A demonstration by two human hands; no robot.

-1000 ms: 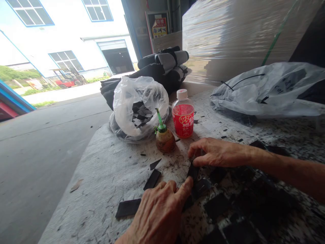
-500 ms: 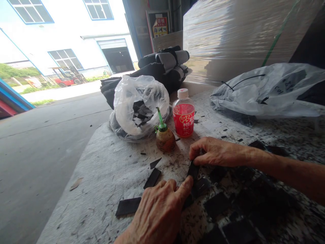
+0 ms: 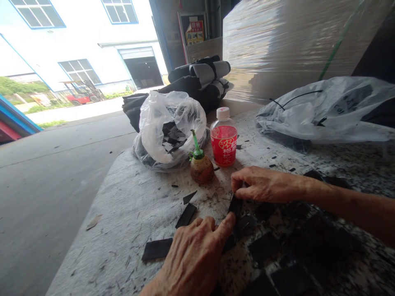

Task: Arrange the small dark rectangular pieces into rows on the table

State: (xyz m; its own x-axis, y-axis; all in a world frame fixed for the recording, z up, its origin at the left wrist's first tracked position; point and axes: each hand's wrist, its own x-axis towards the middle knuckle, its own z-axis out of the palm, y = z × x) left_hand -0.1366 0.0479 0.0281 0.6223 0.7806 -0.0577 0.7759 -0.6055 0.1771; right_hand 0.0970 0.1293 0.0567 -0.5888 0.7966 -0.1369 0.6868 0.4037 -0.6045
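Bottle (image 3: 224,137) right of bag (image 3: 169,127), on table (image 3: 129,205)
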